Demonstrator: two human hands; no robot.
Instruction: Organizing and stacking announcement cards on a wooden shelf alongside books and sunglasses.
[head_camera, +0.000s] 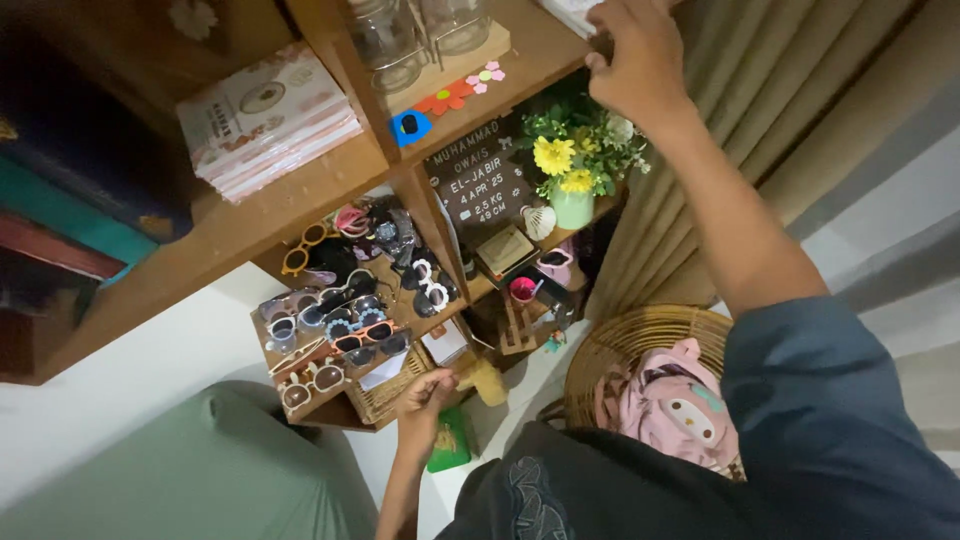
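Shelving (300, 215) of brown wood fills the view; the right hand (635, 55) grips an upper shelf edge, steadying well. Lower down, the left hand (428, 398) closes on a small wicker basket (385, 395); supporting its base would help.

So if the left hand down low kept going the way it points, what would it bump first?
Probably the small wicker basket on the bottom shelf: the left hand points at its side, nearly touching it. Depth is hard to judge from above.
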